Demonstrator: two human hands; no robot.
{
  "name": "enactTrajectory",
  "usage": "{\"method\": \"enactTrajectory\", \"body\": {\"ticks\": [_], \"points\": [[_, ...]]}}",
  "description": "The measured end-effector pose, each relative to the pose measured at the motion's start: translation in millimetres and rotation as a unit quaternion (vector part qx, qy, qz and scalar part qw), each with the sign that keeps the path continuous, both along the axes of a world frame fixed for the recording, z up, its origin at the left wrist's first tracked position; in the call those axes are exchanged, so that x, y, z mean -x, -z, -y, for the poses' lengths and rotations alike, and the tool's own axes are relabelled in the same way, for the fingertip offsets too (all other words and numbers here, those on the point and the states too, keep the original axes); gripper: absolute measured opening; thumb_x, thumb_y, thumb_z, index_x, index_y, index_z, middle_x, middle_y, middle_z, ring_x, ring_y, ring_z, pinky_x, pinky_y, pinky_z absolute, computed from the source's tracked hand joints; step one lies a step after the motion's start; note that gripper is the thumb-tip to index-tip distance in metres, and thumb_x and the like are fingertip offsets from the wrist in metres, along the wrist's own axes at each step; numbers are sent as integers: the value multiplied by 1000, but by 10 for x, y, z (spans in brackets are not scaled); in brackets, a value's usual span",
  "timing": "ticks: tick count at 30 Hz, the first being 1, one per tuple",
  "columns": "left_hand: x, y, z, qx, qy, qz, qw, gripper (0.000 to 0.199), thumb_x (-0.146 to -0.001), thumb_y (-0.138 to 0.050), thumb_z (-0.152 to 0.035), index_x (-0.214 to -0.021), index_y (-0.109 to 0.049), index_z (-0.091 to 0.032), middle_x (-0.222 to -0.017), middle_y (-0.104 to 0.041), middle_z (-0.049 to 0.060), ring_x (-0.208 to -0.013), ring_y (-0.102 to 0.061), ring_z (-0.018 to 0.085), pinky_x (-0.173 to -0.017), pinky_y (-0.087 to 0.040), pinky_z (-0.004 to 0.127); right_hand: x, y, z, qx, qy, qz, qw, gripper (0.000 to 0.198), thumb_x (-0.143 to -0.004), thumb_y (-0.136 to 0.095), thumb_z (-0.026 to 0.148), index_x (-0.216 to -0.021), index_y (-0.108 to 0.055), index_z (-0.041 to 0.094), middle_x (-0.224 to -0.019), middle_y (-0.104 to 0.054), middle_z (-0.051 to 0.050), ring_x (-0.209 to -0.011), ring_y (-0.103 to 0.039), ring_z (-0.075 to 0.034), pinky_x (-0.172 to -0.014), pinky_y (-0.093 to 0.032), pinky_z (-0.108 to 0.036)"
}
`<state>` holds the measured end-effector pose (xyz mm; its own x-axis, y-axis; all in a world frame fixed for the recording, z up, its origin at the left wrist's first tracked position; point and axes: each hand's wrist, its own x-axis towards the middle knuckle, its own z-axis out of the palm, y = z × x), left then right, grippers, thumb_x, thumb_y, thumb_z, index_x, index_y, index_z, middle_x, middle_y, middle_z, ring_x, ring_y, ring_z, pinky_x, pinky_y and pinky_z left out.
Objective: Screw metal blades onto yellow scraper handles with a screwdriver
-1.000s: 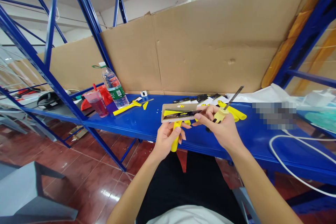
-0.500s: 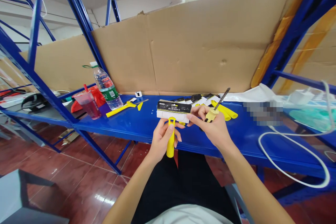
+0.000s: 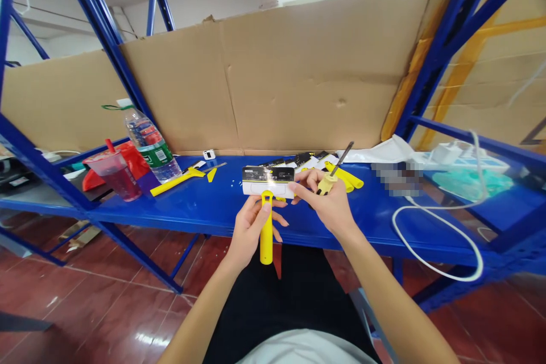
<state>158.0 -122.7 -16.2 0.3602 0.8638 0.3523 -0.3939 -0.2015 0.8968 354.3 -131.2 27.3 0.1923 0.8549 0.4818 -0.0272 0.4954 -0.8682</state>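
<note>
My left hand (image 3: 249, 224) is wrapped round the yellow handle of a scraper (image 3: 266, 236), held upright just above the table's front edge. A black-and-white printed card sleeve (image 3: 268, 182) covers the scraper's head, so its blade is hidden. My right hand (image 3: 330, 205) pinches the right end of that sleeve between thumb and finger. The same hand keeps a screwdriver (image 3: 327, 183) with a pale yellow handle in its palm, its dark shaft pointing up and right. Behind the hands lie several yellow handles (image 3: 352, 180) and black-and-white card sleeves (image 3: 305, 158).
The blue table (image 3: 200, 199) carries another yellow scraper (image 3: 177, 181), a small yellow piece (image 3: 211, 174), a water bottle (image 3: 156, 151) and a red drink cup (image 3: 121, 173) at left. A white cable (image 3: 394, 222) loops over the right front edge. Cardboard (image 3: 290, 79) walls the back.
The whole view has swung to the right, so the table's things appear further left. Both hands keep the same hold on the scraper, its sleeve and the screwdriver.
</note>
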Motion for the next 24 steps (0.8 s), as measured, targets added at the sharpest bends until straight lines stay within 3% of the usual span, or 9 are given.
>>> {"method": "enactTrajectory", "body": {"ticks": [4,8,13,16,20,22,24], "points": [[-18,-23,12,-6,-17,-12,1000,42,-98,-82,-42,-128,-65,-18,-122,-78,14,-86,-78,22,-59,-68,31,-31,-5,-14,-7,16,-1,1000,67,-77,-96,58,-67,-39,24,-103,-77,-7,-65,-70,-18,-65,-65,-38],[-52,-17,14,-2,-60,-5,998,59,-89,-92,-36,-138,-61,-22,-119,-76,10,-88,-79,23,-63,-70,33,-41,-20,-15,-4,35,-13,999,70,-74,-97,62,-67,-38,25,-102,-77,-7,-64,-69,-17,-64,-67,-39],[-49,22,-48,-15,-111,12,994,64,-94,-87,-41,-149,-60,-22,-126,-75,13,-87,-78,22,-62,-67,30,-20,-63,11,5,-14,-6,1000,67,-82,-91,67,-68,-40,26,-94,-76,-8,-92,-78,-28,-68,-71,-40],[30,-17,-87,6,-114,29,993,57,-98,-82,-43,-146,-64,-20,-121,-77,13,-82,-75,20,-55,-62,27,-109,-111,36,9,-16,38,999,65,-88,-84,70,-65,-42,26,-90,-76,-9,-95,-78,-30,-65,-68,-38],[196,-172,-86,109,-17,105,988,40,-103,-72,-31,-140,-68,-16,-100,-72,7,-60,-58,9,-44,-49,18,-544,-153,72,15,77,220,972,49,-97,-78,60,-68,-62,24,-93,-81,-7,-87,-75,-27,-74,-62,-38],[268,-240,-80,171,62,162,970,43,-106,-62,-23,-149,-63,-17,-97,-66,3,-54,-50,6,-40,-45,15,-901,-147,104,12,150,320,935,23,-99,-76,45,-90,-78,24,-95,-82,-6,-85,-74,-27,-81,-57,-41],[312,-271,-83,217,122,209,946,50,-109,-51,-19,-159,-54,-19,-92,-60,1,-50,-44,5,-36,-41,12,-1319,-112,158,12,206,409,889,8,-94,-78,26,-100,-81,22,-108,-84,-10,-93,-76,-31,-91,-54,-44]]}}
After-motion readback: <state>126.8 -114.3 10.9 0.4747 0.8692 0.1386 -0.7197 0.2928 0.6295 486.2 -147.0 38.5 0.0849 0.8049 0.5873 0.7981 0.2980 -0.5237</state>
